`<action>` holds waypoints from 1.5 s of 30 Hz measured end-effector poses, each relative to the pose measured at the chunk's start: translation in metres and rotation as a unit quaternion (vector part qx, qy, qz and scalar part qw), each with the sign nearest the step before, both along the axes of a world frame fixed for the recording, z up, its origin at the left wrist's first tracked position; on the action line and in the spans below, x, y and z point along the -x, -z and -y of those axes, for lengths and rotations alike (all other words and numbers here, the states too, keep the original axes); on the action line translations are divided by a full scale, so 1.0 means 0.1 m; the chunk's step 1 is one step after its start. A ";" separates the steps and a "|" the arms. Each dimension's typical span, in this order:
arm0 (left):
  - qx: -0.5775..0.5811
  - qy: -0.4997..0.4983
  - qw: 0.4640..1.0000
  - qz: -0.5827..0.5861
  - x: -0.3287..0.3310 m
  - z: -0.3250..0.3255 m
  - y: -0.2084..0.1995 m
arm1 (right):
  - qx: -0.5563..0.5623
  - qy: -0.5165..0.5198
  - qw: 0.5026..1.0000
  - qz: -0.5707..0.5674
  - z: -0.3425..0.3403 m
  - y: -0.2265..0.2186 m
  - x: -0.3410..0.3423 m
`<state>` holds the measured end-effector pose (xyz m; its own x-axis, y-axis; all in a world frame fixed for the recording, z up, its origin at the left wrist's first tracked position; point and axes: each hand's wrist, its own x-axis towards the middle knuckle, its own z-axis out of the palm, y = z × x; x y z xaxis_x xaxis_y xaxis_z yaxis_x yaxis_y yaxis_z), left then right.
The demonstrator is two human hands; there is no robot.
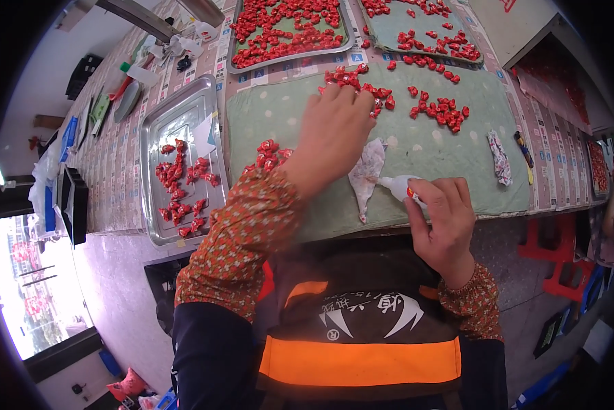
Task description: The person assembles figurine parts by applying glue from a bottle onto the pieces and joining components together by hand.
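Reaching forward over the green dotted cloth, my left hand (334, 130) has its fingers bent down at a pile of small shiny red pieces (348, 77). Its fingertips are hidden, so whether they grip one cannot be told. My right hand (446, 222) is closed round a small white squeeze bottle (397, 186), tilted with its nozzle pointing left. A red spot shows by the right fingertips; whether it is a loose piece or part of the bottle is unclear. The nozzle tip is at a crumpled, stained white rag (367, 174). More red pieces (269, 154) lie beside my left wrist.
A metal tray (218, 164) with scattered red pieces stands at the left. Two fuller trays, one metal-rimmed (351, 34), sit at the back. A rolled patterned cloth (499, 157) and a dark pen-like tool (523, 149) lie right. Red stools (560, 249) stand below.
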<state>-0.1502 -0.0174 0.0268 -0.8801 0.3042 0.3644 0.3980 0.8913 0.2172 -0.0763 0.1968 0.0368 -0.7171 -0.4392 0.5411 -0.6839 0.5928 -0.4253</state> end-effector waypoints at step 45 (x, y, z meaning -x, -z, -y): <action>-0.849 0.062 0.271 0.450 -1.30 0.03 0.16 | 0.259 -0.105 0.914 0.293 -0.12 -0.13 -0.27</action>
<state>-0.0206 -0.0207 0.0108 -0.8661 0.4183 -0.2737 -0.4932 -0.8042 0.3315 -0.0492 0.2087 0.0496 -0.8802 -0.3937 0.2652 -0.3240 0.0899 -0.9418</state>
